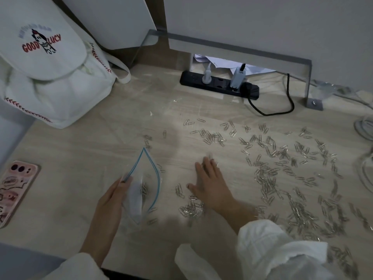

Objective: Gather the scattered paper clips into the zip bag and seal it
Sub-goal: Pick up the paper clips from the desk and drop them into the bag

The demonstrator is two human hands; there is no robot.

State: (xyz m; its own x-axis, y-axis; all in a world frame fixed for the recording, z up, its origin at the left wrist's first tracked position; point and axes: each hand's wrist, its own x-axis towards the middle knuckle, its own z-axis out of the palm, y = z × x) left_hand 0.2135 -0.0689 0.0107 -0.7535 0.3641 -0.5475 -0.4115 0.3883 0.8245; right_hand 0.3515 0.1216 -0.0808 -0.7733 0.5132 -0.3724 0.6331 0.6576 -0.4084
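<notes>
Head view: the right hand (211,185) lay flat, fingers spread, on the desk (80,150) beside a small heap of paper clips (191,209) — probably best swept in handfuls toward the zip bag (142,188), which the left hand (112,201) pinched open by its rim.

We see the phone (14,190) cut off by the left edge, and the white backpack (46,77) too. The right hand (212,184) shows smeared fingertips (207,159). The paper clips (282,170) run under the right sleeve (272,249) and off the right edge. Those inside the zip bag (150,176) blur together; we cannot count them.
</notes>
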